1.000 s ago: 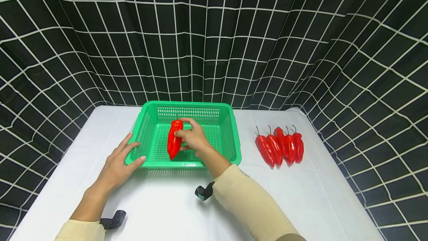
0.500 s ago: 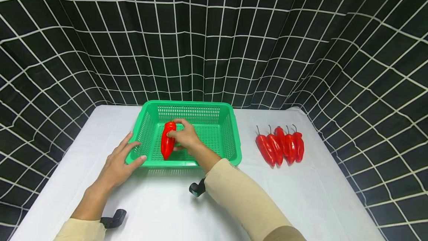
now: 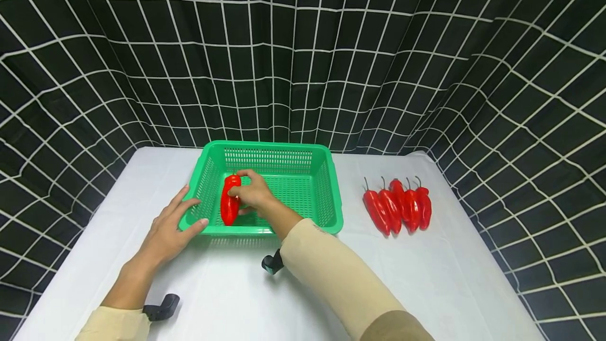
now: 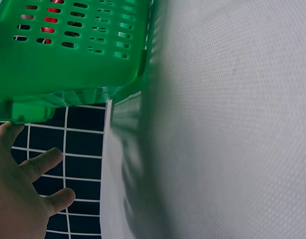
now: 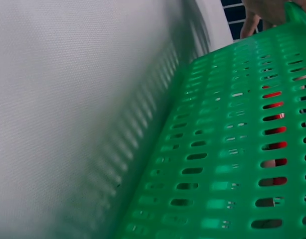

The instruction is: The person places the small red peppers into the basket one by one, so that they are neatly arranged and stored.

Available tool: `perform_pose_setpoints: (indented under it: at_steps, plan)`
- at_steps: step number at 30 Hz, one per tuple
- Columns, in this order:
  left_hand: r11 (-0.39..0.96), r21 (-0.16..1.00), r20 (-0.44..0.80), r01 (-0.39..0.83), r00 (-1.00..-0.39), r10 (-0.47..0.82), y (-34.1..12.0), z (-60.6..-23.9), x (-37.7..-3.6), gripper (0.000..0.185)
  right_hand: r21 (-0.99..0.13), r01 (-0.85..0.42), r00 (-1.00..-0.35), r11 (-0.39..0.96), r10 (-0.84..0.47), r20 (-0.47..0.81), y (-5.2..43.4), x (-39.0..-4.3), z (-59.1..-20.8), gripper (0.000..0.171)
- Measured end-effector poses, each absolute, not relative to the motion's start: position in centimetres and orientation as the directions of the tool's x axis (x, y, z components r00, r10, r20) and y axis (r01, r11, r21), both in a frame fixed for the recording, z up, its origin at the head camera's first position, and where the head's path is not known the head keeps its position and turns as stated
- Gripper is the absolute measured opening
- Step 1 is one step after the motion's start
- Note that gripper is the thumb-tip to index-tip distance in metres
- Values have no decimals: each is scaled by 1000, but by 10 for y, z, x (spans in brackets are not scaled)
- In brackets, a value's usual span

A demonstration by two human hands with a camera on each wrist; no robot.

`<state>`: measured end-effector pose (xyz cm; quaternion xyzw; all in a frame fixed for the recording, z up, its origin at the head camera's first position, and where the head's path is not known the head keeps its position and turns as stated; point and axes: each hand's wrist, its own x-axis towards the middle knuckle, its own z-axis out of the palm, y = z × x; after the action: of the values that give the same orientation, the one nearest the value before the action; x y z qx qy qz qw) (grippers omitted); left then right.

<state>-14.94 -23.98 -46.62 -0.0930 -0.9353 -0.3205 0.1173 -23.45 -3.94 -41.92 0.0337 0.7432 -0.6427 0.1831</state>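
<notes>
A green slotted basket point(image 3: 326, 193) stands on the white table point(image 3: 227, 293). Inside its left part my right hand point(image 3: 248, 193) grips a red pepper point(image 3: 229, 205), which points toward the basket's front wall. My left hand point(image 3: 172, 225) rests on the basket's front left corner with fingers spread and thumb on the rim. The left wrist view shows that hand point(image 4: 18, 194) beside the basket's outer wall point(image 4: 73, 55). Through the slots of the basket wall point(image 5: 232, 164) in the right wrist view, red of the pepper point(image 5: 272, 130) shows.
Several more red peppers point(image 3: 397, 207) lie side by side on the table to the right of the basket. A black curtain with a white grid point(image 3: 303, 51) hangs behind and around the table. Bare white tabletop stretches in front of the basket.
My right hand has carried the pepper leftward and lower inside the basket, toward its left front part. The left hand has stayed on the basket's corner.
</notes>
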Motion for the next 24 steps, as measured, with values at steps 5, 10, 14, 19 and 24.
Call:
perform_pose_setpoints:
  at_steps: [5,10,14,19,24]
  plan:
    - [776,579,279,250,-955,99,-240,-465,-150,53,-937,304,-925,174,-181,-334,-46,-238,-419,48]
    - [773,582,274,254,-956,108,-239,-467,-152,53,-924,328,-918,198,-166,-361,-50,-241,-423,46]
    - [775,579,273,256,-956,111,-239,-466,-151,53,-911,349,-905,219,-173,-388,-52,-243,-426,46]
    - [782,571,277,250,-955,103,-240,-465,-149,53,-904,361,-891,227,-202,-407,-51,-245,-430,44]
    - [784,568,276,249,-956,103,-240,-467,-150,53,-897,386,-875,215,-223,-429,-50,-246,-433,44]
